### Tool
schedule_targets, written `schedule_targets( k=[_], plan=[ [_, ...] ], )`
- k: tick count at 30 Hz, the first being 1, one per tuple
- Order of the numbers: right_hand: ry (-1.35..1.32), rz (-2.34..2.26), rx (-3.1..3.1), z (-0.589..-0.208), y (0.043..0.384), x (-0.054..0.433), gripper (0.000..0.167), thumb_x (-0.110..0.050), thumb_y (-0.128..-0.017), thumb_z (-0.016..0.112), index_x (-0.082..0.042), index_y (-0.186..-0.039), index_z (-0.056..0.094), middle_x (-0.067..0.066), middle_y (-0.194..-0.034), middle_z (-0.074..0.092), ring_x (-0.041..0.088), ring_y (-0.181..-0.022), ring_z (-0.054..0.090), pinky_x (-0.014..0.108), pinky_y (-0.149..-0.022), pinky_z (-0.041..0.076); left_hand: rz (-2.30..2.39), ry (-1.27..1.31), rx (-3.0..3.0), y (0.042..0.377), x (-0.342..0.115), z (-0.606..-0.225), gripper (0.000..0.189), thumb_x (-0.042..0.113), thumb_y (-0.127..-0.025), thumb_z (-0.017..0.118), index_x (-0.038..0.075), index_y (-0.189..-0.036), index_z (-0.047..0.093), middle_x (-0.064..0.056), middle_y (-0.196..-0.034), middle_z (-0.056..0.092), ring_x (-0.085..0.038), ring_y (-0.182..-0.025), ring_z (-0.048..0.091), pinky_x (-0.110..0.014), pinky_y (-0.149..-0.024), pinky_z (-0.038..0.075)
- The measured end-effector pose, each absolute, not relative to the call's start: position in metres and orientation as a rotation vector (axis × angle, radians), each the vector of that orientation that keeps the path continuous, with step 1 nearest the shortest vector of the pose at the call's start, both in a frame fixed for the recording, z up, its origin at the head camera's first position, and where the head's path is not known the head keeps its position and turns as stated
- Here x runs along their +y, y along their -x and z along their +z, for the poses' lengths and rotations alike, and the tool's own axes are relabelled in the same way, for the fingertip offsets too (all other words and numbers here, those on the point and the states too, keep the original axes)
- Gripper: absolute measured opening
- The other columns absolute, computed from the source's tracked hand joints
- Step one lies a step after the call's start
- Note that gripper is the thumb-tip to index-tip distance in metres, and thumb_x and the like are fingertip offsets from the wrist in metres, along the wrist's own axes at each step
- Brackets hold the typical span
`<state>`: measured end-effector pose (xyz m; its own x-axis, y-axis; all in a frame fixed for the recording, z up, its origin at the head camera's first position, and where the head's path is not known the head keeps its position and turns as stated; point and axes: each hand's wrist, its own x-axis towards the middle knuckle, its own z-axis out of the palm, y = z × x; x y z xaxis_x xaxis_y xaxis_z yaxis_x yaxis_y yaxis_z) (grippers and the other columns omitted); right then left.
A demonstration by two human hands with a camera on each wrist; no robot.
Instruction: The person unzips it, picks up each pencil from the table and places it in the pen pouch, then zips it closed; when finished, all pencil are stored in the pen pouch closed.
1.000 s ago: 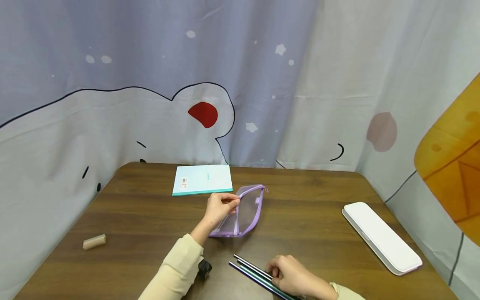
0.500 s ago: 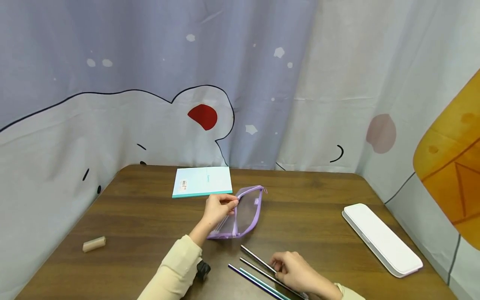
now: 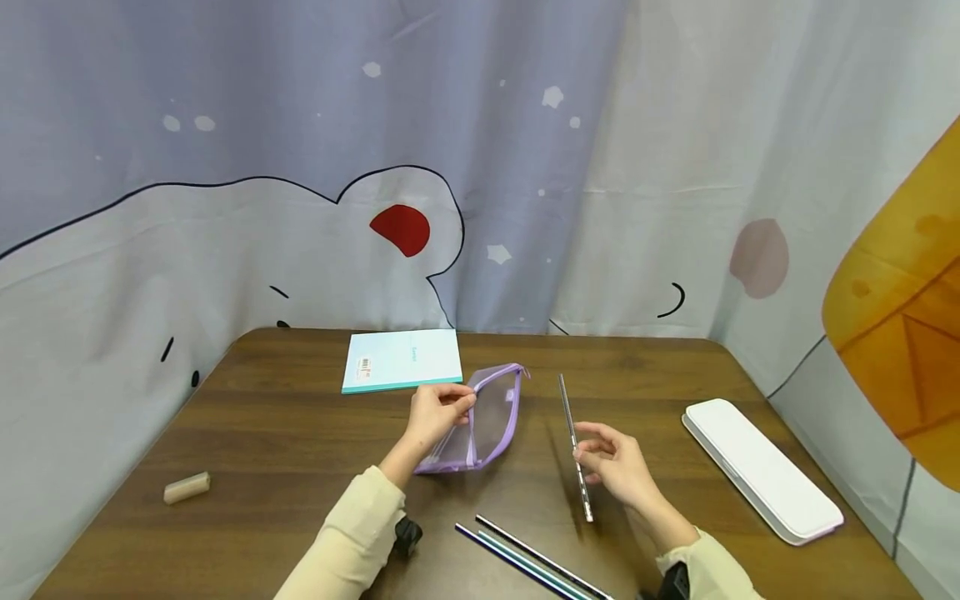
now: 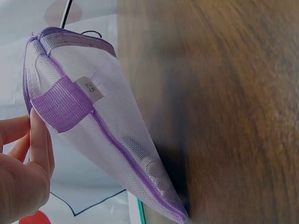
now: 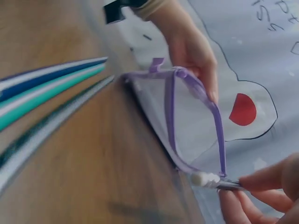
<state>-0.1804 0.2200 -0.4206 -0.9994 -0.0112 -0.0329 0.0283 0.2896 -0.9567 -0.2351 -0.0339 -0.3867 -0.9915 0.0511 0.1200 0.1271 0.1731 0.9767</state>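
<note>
My left hand (image 3: 437, 417) pinches the upper edge of a see-through mesh zip pouch (image 3: 495, 417) with purple trim. The pouch's mouth gapes toward the right, and a purple tab (image 4: 63, 105) shows in the left wrist view. Between thumb and fingers, my right hand (image 3: 617, 462) holds a slim silver pencil (image 3: 566, 408), raised above the table to the pouch's right. Its white end (image 5: 201, 179) is seen in the right wrist view. In front lie a navy pencil (image 3: 510, 560), a teal pencil (image 3: 525, 564) and a dark silvery one (image 3: 540, 557), side by side.
A pale blue notebook (image 3: 401, 358) lies behind the pouch. The long white case (image 3: 761, 471) is at the table's right side, and a small beige block (image 3: 187, 488) at the left. A patterned curtain (image 3: 525, 167) hangs behind the table (image 3: 300, 450).
My right hand has lifted the silver pencil from the group, moved it up and away toward the pouch's right, and tipped it more upright. The left hand keeps its place on the pouch.
</note>
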Motion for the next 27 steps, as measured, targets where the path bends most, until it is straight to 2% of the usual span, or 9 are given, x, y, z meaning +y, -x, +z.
schedule_targets(
  k=[6, 12, 17, 23, 27],
  plan=[
    [-0.177, -2.040, 2.350, -0.413, 0.196, 0.201, 0.043, 0.002, -0.079, 0.059, -0.003, -0.120, 0.051, 0.005, -0.082, 0.064, 0.011, -0.067, 0.059, 0.032, -0.061, 0.058, -1.993, 0.171, -2.337, 0.249, -0.034, -0.403, 0.017, 0.003, -0.077, 0.065, -0.008, -0.091, 0.066, -0.021, -0.078, 0.066, -0.005, -0.054, 0.057, -0.025, -0.054, 0.058],
    [-0.076, -2.021, 2.228, -0.416, 0.205, 0.177, 0.045, 0.006, -0.076, 0.057, 0.001, -0.120, 0.049, 0.002, -0.076, 0.061, 0.012, -0.066, 0.060, 0.031, -0.057, 0.058, -1.987, 0.174, -2.310, 0.254, -0.034, -0.409, 0.019, 0.005, -0.077, 0.066, -0.008, -0.091, 0.066, -0.021, -0.078, 0.066, -0.005, -0.054, 0.057, -0.030, -0.056, 0.058],
    [0.012, -1.948, 2.195, -0.419, 0.213, 0.161, 0.046, 0.005, -0.075, 0.057, 0.002, -0.120, 0.048, 0.005, -0.076, 0.061, 0.012, -0.065, 0.059, 0.031, -0.057, 0.058, -1.970, 0.158, -2.299, 0.254, -0.034, -0.409, 0.016, 0.004, -0.077, 0.066, -0.006, -0.089, 0.067, -0.019, -0.075, 0.066, -0.005, -0.051, 0.056, -0.037, -0.058, 0.058],
    [-0.068, -2.003, 2.210, -0.423, 0.224, 0.148, 0.045, 0.006, -0.075, 0.058, 0.002, -0.119, 0.049, 0.009, -0.077, 0.061, 0.013, -0.061, 0.059, 0.029, -0.055, 0.058, -1.965, 0.165, -2.314, 0.253, -0.031, -0.413, 0.016, 0.004, -0.077, 0.066, -0.005, -0.090, 0.067, -0.020, -0.077, 0.067, -0.004, -0.052, 0.056, -0.028, -0.055, 0.058],
    [-0.137, -2.069, 2.240, -0.426, 0.226, 0.142, 0.043, 0.007, -0.075, 0.057, 0.004, -0.118, 0.050, 0.009, -0.077, 0.061, 0.013, -0.060, 0.059, 0.029, -0.054, 0.058, -1.973, 0.198, -2.304, 0.251, -0.028, -0.414, 0.016, 0.004, -0.078, 0.065, -0.006, -0.090, 0.067, -0.022, -0.079, 0.066, -0.006, -0.054, 0.058, -0.026, -0.054, 0.058]
  ],
)
